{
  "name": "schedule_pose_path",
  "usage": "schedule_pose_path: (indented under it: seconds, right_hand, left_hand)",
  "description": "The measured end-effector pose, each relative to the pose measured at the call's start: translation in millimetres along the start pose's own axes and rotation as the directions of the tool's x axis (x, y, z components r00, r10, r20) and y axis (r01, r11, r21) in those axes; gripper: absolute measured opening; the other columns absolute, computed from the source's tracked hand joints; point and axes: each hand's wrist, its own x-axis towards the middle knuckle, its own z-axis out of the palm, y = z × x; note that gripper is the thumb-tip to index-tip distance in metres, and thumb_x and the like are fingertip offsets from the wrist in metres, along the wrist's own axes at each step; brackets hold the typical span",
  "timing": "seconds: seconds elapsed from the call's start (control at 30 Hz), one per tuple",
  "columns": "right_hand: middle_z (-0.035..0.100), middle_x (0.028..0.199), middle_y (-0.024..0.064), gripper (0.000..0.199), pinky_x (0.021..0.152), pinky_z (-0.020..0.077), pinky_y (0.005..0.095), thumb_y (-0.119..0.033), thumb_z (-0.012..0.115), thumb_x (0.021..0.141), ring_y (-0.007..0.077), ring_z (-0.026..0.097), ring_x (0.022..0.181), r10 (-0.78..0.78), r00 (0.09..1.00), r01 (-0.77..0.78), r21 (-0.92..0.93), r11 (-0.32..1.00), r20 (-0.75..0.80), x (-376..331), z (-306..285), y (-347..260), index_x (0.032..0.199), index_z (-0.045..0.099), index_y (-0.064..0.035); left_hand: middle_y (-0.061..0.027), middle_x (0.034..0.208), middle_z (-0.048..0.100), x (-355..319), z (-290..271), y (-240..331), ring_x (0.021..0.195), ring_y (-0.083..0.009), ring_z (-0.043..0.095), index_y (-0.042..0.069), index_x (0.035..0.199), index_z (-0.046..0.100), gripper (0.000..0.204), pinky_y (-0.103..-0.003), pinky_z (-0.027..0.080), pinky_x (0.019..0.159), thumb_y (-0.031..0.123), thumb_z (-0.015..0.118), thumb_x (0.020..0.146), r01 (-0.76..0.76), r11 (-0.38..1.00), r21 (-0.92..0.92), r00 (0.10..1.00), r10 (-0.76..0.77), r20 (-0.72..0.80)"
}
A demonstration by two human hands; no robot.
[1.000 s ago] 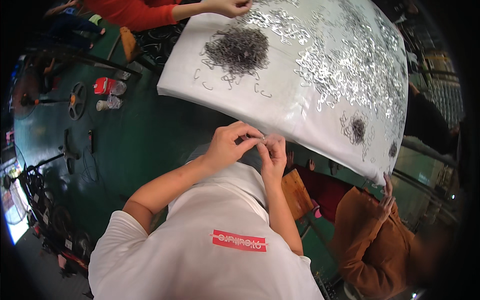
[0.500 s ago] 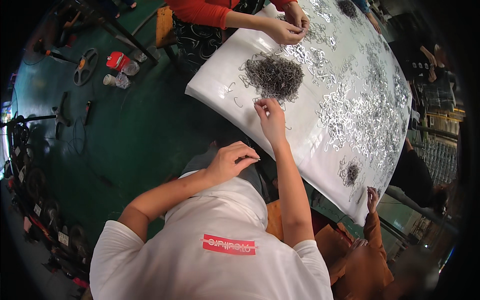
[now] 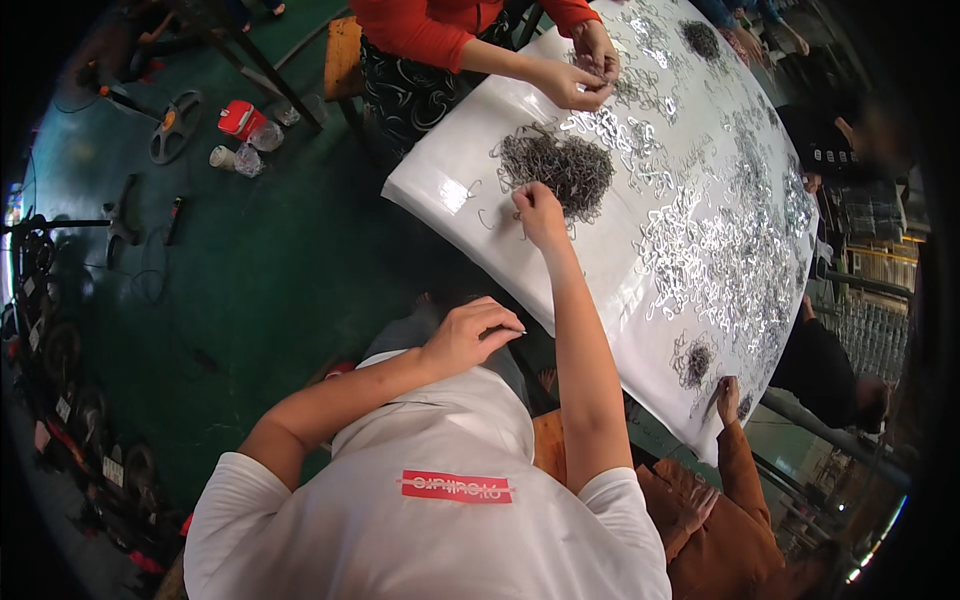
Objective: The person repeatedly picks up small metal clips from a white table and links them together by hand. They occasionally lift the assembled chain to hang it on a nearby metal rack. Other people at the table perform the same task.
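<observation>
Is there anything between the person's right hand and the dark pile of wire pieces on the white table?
Nothing visible. The right hand is already at the near edge of the dark pile of wire pieces, with only bare white table around it.

A small red box-shaped package (image 3: 238,117) lies on the green floor, well to the left of the left hand (image 3: 470,335). A red rectangular label with pale print (image 3: 456,487) sits on the white shirt, below that hand.

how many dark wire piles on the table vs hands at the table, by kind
Dark wire piles: 3, the big pile by the right hand, a far pile and a small near pile.
Hands at the table: 4, that right hand, two hands of the red-sleeved person and a brown-sleeved hand.
Total: 7
</observation>
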Motion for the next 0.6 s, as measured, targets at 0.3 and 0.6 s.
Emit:
schedule_pose_path:
  seconds: [0.3,0.6]
  right_hand:
    - [0.057,0.079,0.0035,0.012,0.056,0.0444,0.0214,-0.012,0.055,0.093,0.0094,0.055,0.066,0.311,0.933,-0.312,0.842,0.440,0.183,-157.9,-71.7,-15.8,0.094,0.056,-0.0001]
    - [0.057,0.086,-0.0020,0.014,0.063,0.0338,0.0209,-0.012,0.062,0.088,0.0059,0.045,0.073,0.462,0.886,-0.155,0.919,0.361,-0.032,-249.7,-76.4,-30.9,0.099,0.062,-0.0021]
  left_hand:
    - [-0.0069,0.080,0.066,6.1,15.0,4.2,0.072,-0.0215,0.061,0.003,0.085,0.066,0.012,-0.031,0.049,0.064,0.000,0.070,0.074,0.020,1.000,0.015,0.996,-0.021,0.090]
    - [-0.0074,0.082,0.067,15.6,44.1,16.9,0.077,-0.0223,0.063,0.003,0.087,0.066,0.013,-0.032,0.049,0.070,0.000,0.069,0.075,0.048,0.999,-0.023,0.977,-0.043,0.211]
